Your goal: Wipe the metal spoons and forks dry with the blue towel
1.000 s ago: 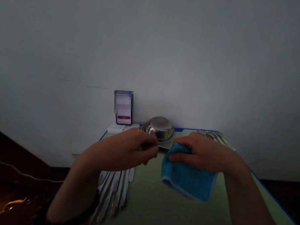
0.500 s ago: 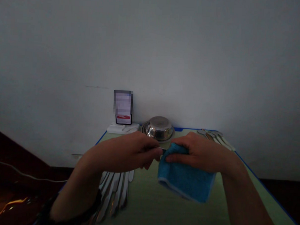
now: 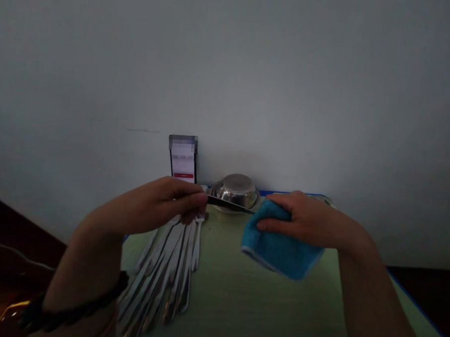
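Observation:
My left hand is closed, pinching one end of a slim dark metal piece of cutlery. The other end of that piece disappears into a blue cloth, so its kind is hidden. Fingers and thumb of my right hand are wrapped round the cloth, which hangs down below them. Under my left hand and forearm, several metal knives and forks lie heaped on the green table top.
An upturned steel bowl sits at the back edge near the wall. Left of it a phone stands upright. Behind my right hand, more cutlery is partly covered. A white cable hangs at the left.
My hands have drawn apart, the left moving left and slightly up. More of the metal piece now shows between them. The cloth has risen a little.

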A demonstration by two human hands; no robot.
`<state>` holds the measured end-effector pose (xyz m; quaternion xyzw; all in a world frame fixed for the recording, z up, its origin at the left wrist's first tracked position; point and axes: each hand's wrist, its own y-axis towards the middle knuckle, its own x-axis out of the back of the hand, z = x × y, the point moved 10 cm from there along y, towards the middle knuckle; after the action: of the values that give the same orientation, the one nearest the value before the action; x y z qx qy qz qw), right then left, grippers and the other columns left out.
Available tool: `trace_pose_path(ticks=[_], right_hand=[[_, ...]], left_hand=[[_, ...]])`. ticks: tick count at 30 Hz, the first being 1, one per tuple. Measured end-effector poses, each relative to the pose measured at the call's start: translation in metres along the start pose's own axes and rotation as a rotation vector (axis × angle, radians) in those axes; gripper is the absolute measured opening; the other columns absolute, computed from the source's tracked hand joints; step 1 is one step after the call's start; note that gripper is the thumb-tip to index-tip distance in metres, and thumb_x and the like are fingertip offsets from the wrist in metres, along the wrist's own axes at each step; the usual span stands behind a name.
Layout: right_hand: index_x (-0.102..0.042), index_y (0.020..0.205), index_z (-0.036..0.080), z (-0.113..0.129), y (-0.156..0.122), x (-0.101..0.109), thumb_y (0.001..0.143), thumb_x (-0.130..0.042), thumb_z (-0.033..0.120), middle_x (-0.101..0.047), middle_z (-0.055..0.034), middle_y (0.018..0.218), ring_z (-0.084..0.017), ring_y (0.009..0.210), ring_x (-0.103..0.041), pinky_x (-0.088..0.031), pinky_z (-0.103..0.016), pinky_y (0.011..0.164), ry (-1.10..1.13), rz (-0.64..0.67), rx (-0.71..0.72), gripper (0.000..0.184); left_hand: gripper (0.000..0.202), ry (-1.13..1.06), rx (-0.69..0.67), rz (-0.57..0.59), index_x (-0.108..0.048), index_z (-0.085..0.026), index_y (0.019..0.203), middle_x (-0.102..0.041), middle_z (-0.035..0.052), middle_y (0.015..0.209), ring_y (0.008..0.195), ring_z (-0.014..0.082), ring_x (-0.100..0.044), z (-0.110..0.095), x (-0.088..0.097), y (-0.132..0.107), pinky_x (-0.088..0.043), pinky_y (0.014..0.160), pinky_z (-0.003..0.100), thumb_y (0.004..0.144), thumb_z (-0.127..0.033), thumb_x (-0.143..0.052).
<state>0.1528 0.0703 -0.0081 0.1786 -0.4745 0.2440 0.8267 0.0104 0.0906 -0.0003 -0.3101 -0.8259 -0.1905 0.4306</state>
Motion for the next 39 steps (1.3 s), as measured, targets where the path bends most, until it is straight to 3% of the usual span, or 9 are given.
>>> trace_pose_path(ticks=[5, 9, 11, 15, 21, 25, 28, 33, 39], right_hand=[[-0.062, 0.080, 0.021, -0.004, 0.000, 0.010, 0.077, -0.055, 0.049, -0.064, 0.0028, 0.071, -0.011, 0.061, -0.058, -0.040, -0.021, 0.053, 0.065, -0.094, -0.023, 0.029], [-0.064, 0.080, 0.021, -0.001, -0.001, 0.019, 0.077, -0.057, 0.047, -0.062, 0.0038, 0.066, -0.009, 0.057, -0.056, -0.039, -0.019, 0.050, 0.110, -0.149, -0.015, 0.027], [-0.064, 0.076, 0.020, 0.002, -0.003, 0.027, 0.075, -0.059, 0.046, -0.060, 0.0046, 0.063, -0.008, 0.054, -0.053, -0.038, -0.018, 0.048, 0.157, -0.206, 0.007, 0.026], [-0.058, 0.061, 0.017, 0.003, -0.009, 0.044, 0.073, -0.061, 0.047, -0.049, 0.0063, 0.051, -0.006, 0.046, -0.043, -0.033, -0.017, 0.042, 0.176, -0.401, 0.004, 0.032], [-0.047, 0.052, 0.017, -0.006, -0.012, 0.056, 0.075, -0.057, 0.049, -0.036, 0.0068, 0.046, -0.007, 0.044, -0.034, -0.029, -0.020, 0.044, 0.124, -0.805, -0.077, 0.040], [-0.043, 0.049, 0.018, -0.013, -0.016, 0.058, 0.080, -0.052, 0.044, -0.032, 0.0067, 0.046, -0.007, 0.045, -0.033, -0.028, -0.022, 0.047, 0.082, -0.969, -0.127, 0.041], [-0.037, 0.047, 0.018, -0.017, -0.018, 0.061, 0.081, -0.050, 0.044, -0.029, 0.0068, 0.045, -0.007, 0.043, -0.031, -0.027, -0.023, 0.046, 0.064, -0.987, -0.155, 0.045], [-0.034, 0.044, 0.018, -0.018, -0.016, 0.061, 0.080, -0.050, 0.045, -0.027, 0.0065, 0.044, -0.006, 0.042, -0.028, -0.024, -0.023, 0.043, 0.089, -0.911, -0.152, 0.048], [-0.036, 0.046, 0.019, -0.027, -0.019, 0.053, 0.075, -0.057, 0.047, -0.029, 0.0061, 0.046, -0.006, 0.039, -0.028, -0.023, -0.022, 0.037, 0.471, -0.842, -0.144, 0.045]], left_hand=[[0.035, 0.106, 0.039, -0.038, -0.062, -0.016, 0.078, -0.060, 0.0000, 0.067, 0.063, 0.0121, -0.054, 0.007, 0.001, 0.003, -0.041, 0.060, 0.022, 0.089, -0.039, -0.038], [0.028, 0.201, -0.007, -0.037, -0.061, -0.017, 0.084, -0.059, -0.0016, 0.067, 0.058, 0.0105, -0.052, -0.023, -0.010, 0.009, -0.037, 0.053, 0.020, 0.087, -0.039, -0.043], [0.032, 0.204, -0.057, -0.014, -0.060, -0.018, 0.078, -0.054, -0.0040, 0.056, 0.049, 0.0085, -0.048, -0.042, -0.017, 0.011, -0.032, 0.048, 0.020, 0.089, -0.040, -0.039], [0.034, 0.258, -0.076, -0.149, -0.060, -0.017, 0.075, -0.053, -0.0037, 0.053, 0.045, 0.0073, -0.044, -0.058, -0.005, 0.012, -0.029, 0.045, 0.020, 0.088, -0.040, -0.039], [0.032, 0.419, -0.053, -0.263, -0.061, -0.017, 0.074, -0.057, -0.0010, 0.056, 0.047, 0.0086, -0.047, -0.053, 0.001, 0.014, -0.030, 0.048, 0.020, 0.084, -0.042, -0.045], [0.034, 0.490, -0.041, -0.321, -0.061, -0.017, 0.074, -0.057, 0.0003, 0.055, 0.047, 0.0104, -0.048, -0.055, -0.002, 0.017, -0.031, 0.049, 0.022, 0.086, -0.042, -0.041], [0.032, 0.481, -0.039, -0.332, -0.061, -0.018, 0.076, -0.057, 0.0005, 0.056, 0.048, 0.0113, -0.049, -0.059, -0.005, 0.019, -0.030, 0.049, 0.023, 0.086, -0.041, -0.041], [0.031, 0.430, -0.070, -0.336, -0.059, -0.017, 0.073, -0.053, -0.0015, 0.054, 0.046, 0.0090, -0.044, -0.062, -0.006, 0.019, -0.028, 0.048, 0.022, 0.086, -0.040, -0.043], [0.037, 0.256, -0.085, -0.282, -0.055, -0.015, 0.064, -0.044, -0.0047, 0.050, 0.045, 0.0063, -0.039, -0.056, -0.002, 0.016, -0.026, 0.045, 0.020, 0.085, -0.043, -0.044]])
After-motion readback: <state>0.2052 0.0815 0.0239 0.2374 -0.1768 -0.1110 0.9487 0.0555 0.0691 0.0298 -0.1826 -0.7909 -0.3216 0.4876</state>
